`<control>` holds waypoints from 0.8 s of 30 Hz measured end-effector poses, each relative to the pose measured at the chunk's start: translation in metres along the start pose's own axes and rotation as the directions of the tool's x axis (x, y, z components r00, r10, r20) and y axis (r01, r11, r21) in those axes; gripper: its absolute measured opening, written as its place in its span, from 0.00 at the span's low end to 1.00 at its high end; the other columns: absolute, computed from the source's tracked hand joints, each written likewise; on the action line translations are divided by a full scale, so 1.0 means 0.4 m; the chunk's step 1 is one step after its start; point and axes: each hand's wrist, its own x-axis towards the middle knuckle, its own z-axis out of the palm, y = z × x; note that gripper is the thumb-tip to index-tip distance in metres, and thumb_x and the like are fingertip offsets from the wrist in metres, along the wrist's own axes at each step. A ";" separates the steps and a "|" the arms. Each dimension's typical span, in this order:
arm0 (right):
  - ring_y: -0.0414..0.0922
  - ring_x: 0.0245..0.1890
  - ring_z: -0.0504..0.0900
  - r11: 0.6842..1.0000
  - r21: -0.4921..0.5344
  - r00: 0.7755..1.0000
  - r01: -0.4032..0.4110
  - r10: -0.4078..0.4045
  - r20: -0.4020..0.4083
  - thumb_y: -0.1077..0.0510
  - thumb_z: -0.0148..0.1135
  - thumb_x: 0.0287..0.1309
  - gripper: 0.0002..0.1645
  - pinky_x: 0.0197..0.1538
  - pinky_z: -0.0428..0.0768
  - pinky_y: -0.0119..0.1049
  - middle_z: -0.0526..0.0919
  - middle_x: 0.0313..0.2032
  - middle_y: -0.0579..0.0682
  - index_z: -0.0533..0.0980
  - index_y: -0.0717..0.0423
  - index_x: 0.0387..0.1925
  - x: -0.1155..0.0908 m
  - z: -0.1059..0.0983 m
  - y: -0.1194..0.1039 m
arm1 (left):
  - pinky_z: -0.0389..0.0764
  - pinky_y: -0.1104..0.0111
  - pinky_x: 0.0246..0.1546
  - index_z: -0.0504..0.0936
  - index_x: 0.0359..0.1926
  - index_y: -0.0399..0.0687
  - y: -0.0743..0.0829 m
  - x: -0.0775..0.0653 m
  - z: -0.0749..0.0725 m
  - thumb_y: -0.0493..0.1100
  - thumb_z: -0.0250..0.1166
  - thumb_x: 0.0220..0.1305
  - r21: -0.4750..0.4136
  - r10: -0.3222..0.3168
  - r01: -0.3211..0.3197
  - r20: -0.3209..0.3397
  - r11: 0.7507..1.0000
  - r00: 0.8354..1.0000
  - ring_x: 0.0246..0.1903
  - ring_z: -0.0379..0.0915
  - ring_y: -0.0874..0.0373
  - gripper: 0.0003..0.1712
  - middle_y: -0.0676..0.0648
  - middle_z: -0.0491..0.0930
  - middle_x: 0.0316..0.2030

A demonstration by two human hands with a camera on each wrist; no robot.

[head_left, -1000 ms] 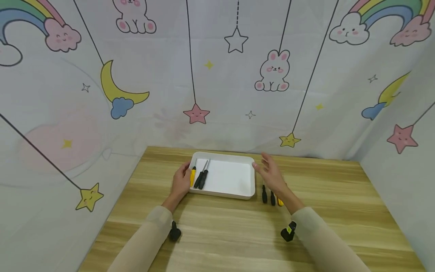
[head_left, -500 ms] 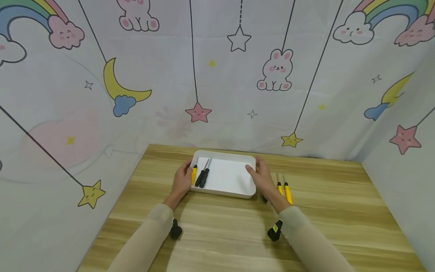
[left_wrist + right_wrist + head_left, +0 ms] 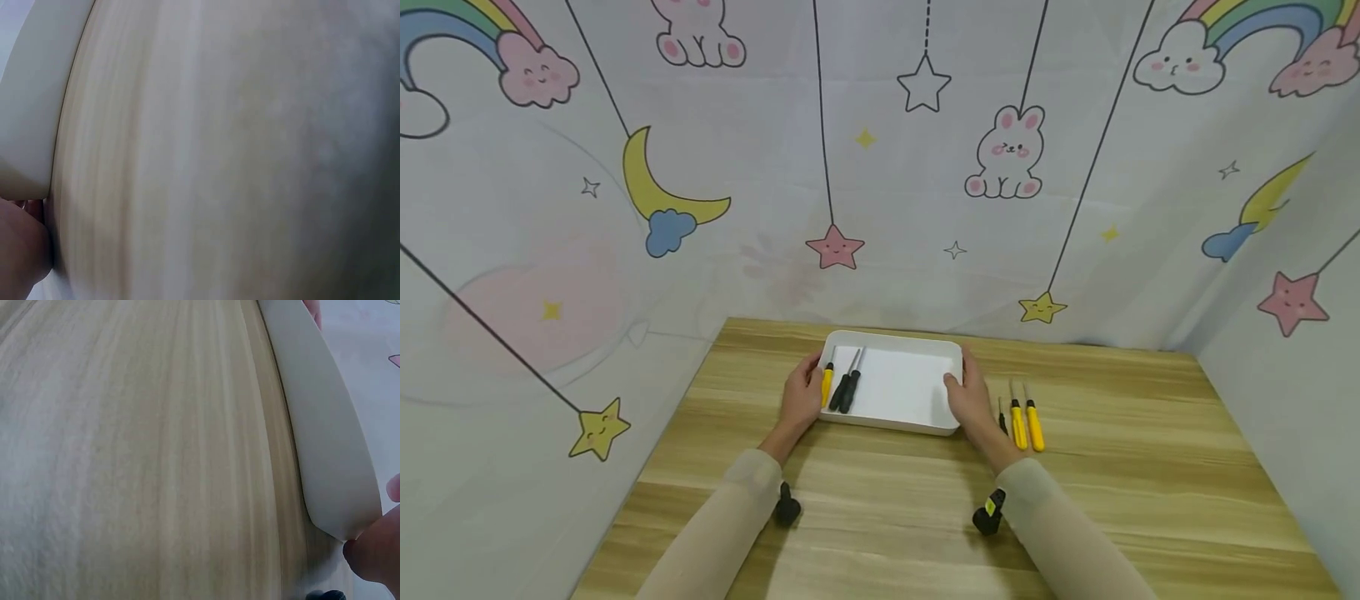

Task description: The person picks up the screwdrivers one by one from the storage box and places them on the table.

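Note:
A shallow white tray [image 3: 898,387] is at the back of the wooden table, between my two hands. My left hand [image 3: 801,396] grips its left end. My right hand [image 3: 972,400] holds the right end, thumb over the rim and fingers outside. Inside, at the left, lie a yellow-handled screwdriver [image 3: 827,385] and two black-handled screwdrivers [image 3: 849,392]. In the right wrist view the tray's long outer wall [image 3: 331,437] shows, with my right hand [image 3: 378,550] at its corner. The left wrist view shows the other end of that wall [image 3: 34,94] beside my left hand [image 3: 22,250].
Right of the tray, two yellow-handled screwdrivers [image 3: 1026,425] lie side by side on the table [image 3: 887,517]. A black-handled screwdriver [image 3: 1002,419] is partly covered by my right hand. A white curtain [image 3: 895,192] printed with cartoons hangs behind the table.
My right hand has come in from above the tray's right side and taken hold of that end. The yellow screwdrivers beyond it came into view. My left hand stays on the left end.

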 end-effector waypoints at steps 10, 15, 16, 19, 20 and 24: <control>0.59 0.83 0.43 0.971 -0.220 0.996 0.094 -0.091 0.024 0.59 0.54 0.77 0.47 0.82 0.46 0.57 0.43 0.84 0.61 0.43 0.63 0.85 -0.004 0.009 0.025 | 0.74 0.48 0.67 0.71 0.74 0.33 0.006 -0.002 -0.001 0.35 0.48 0.83 0.014 0.004 -0.004 0.001 1.000 1.000 0.66 0.74 0.39 0.25 0.31 0.75 0.68; 0.59 0.84 0.42 0.929 -0.331 0.986 0.164 -0.165 0.027 0.58 0.56 0.76 0.49 0.81 0.46 0.60 0.41 0.84 0.63 0.41 0.67 0.84 -0.009 0.025 0.037 | 0.74 0.49 0.67 0.71 0.74 0.33 0.003 0.000 0.000 0.35 0.48 0.83 0.021 0.012 -0.012 -0.002 1.000 1.000 0.66 0.74 0.40 0.25 0.31 0.75 0.68; 0.58 0.84 0.42 0.927 -0.335 0.986 0.166 -0.168 0.024 0.57 0.57 0.76 0.50 0.81 0.47 0.60 0.40 0.84 0.63 0.41 0.67 0.84 -0.010 0.028 0.037 | 0.74 0.49 0.67 0.71 0.74 0.33 0.002 0.000 0.000 0.35 0.48 0.83 0.022 0.013 -0.013 -0.006 1.000 1.000 0.65 0.75 0.40 0.25 0.31 0.75 0.68; 0.58 0.84 0.43 0.922 -0.351 0.986 0.161 -0.168 0.010 0.54 0.59 0.75 0.52 0.81 0.48 0.58 0.41 0.84 0.62 0.42 0.66 0.84 -0.011 0.034 0.037 | 0.74 0.49 0.67 0.72 0.73 0.33 -0.002 0.001 -0.001 0.36 0.49 0.83 0.024 0.017 -0.017 -0.015 1.000 1.000 0.65 0.75 0.40 0.24 0.32 0.76 0.68; 0.57 0.84 0.43 0.921 -0.357 0.986 0.156 -0.164 0.007 0.53 0.59 0.75 0.52 0.81 0.48 0.57 0.41 0.84 0.62 0.42 0.66 0.84 -0.012 0.035 0.038 | 0.74 0.49 0.67 0.72 0.73 0.33 -0.002 0.001 0.000 0.36 0.49 0.83 0.024 0.018 -0.018 -0.015 1.000 1.000 0.65 0.75 0.40 0.24 0.32 0.76 0.68; 0.56 0.84 0.42 0.928 -0.346 0.988 0.140 -0.153 -0.010 0.51 0.56 0.77 0.50 0.82 0.47 0.57 0.40 0.85 0.60 0.41 0.64 0.84 -0.012 0.036 0.039 | 0.74 0.50 0.67 0.72 0.73 0.34 -0.004 0.005 0.002 0.37 0.48 0.83 0.037 0.018 -0.018 -0.010 0.999 1.000 0.65 0.75 0.41 0.24 0.32 0.76 0.68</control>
